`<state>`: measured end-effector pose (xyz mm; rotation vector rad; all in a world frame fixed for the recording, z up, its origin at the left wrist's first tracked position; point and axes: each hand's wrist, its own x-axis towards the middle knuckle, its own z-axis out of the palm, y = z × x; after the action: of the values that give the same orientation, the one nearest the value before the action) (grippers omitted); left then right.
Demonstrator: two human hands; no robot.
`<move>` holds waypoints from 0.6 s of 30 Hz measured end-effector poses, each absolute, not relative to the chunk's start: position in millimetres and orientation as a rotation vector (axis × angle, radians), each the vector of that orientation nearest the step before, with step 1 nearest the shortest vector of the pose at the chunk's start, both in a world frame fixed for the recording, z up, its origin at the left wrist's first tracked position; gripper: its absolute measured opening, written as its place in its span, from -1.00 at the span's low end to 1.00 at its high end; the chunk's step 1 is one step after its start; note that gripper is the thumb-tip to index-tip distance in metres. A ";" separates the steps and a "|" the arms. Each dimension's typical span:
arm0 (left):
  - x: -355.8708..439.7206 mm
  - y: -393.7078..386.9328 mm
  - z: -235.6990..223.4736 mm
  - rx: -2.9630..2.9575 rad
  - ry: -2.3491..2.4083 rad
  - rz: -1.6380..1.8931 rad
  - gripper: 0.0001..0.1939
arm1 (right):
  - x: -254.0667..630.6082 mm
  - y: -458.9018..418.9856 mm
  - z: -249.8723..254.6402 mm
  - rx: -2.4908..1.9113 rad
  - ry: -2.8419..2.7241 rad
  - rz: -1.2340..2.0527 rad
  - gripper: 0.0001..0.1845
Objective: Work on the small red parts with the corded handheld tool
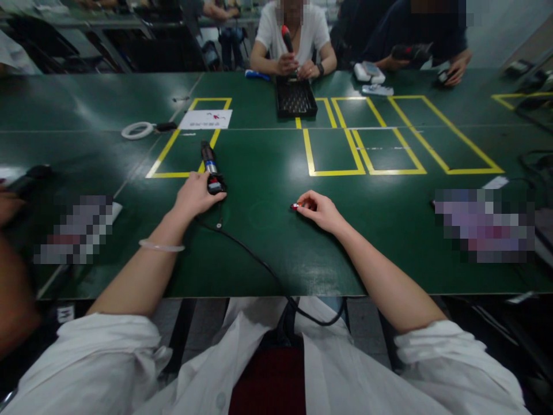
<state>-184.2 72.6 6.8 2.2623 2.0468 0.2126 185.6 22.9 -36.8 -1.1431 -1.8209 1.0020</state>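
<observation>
My left hand (pixel 196 196) is closed on the near end of a black, barrel-shaped corded device (pixel 209 158) with a silver and blue band. Its near end shows red and light-coloured parts inside. The device lies on the green table, pointing away from me, and its exact kind is unclear. From it a black cable (pixel 254 256) runs across the table and over the front edge toward my lap. My right hand (pixel 319 210) rests low over the table, pinching a small red, orange and white piece (pixel 296 206). Bare tabletop separates the two hands.
Yellow tape outlines (pixel 337 172) mark the table. A printed sheet (pixel 206 119) and a coiled white cable (pixel 137 130) lie at the back left. Across from me, a person handles a red-tipped tool (pixel 287 39) behind a black tray (pixel 296 112). Blurred-out items lie at both sides.
</observation>
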 end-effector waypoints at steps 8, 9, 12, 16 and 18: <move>-84.7 50.3 5.0 2.423 1.816 0.314 -0.26 | 187.0 23.6 -37.0 -1.129 -1.819 0.937 -0.81; -74.4 47.4 5.1 2.439 1.771 0.331 -0.26 | 187.4 23.7 -37.5 -1.135 -1.814 0.909 -0.82; -47.1 38.8 5.2 2.471 1.642 0.358 -0.28 | 189.4 25.0 -39.0 -1.171 -1.799 0.808 -0.84; -22.4 27.9 3.1 2.475 1.482 0.391 -0.26 | 192.6 27.5 -40.6 -1.216 -1.784 0.697 -0.86; -16.1 23.4 1.4 2.463 1.417 0.405 -0.25 | 193.3 28.1 -40.8 -1.232 -1.780 0.670 -0.87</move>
<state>-16.1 23.4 1.4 2.4627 1.4170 0.4050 193.3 28.1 -40.8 -1.2323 -1.7800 0.6702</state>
